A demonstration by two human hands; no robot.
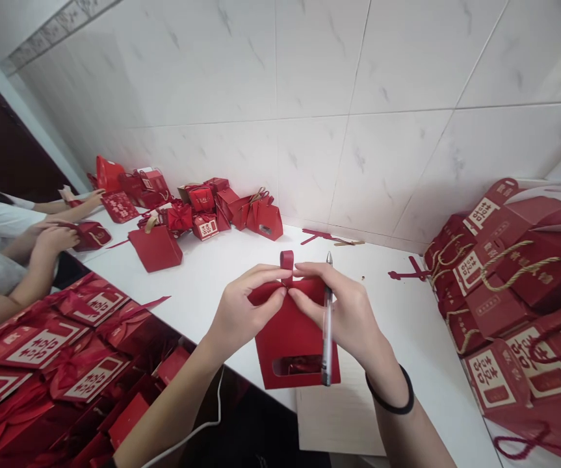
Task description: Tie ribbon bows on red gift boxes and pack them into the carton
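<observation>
A red gift box (297, 331) with a cut-out window low on its front stands on the white table before me. From its top rises a small loop of red ribbon (287, 260). My left hand (248, 302) pinches the box's top edge on the left of the loop. On the other side my right hand (341, 299) pinches the same top edge, thumb and forefinger close to the loop. A clear pen (327, 325) is also held in my right hand, tip upward, crossing the box's right side. What lies inside the window is hard to make out.
Finished-looking red gift boxes (519, 292) are piled at the right, and more (85, 351) fill the lower left. Several small boxes (207, 208) sit along the tiled wall. Loose ribbons (409, 270) lie on the table (378, 260). At left, other people's hands (56, 237) handle boxes.
</observation>
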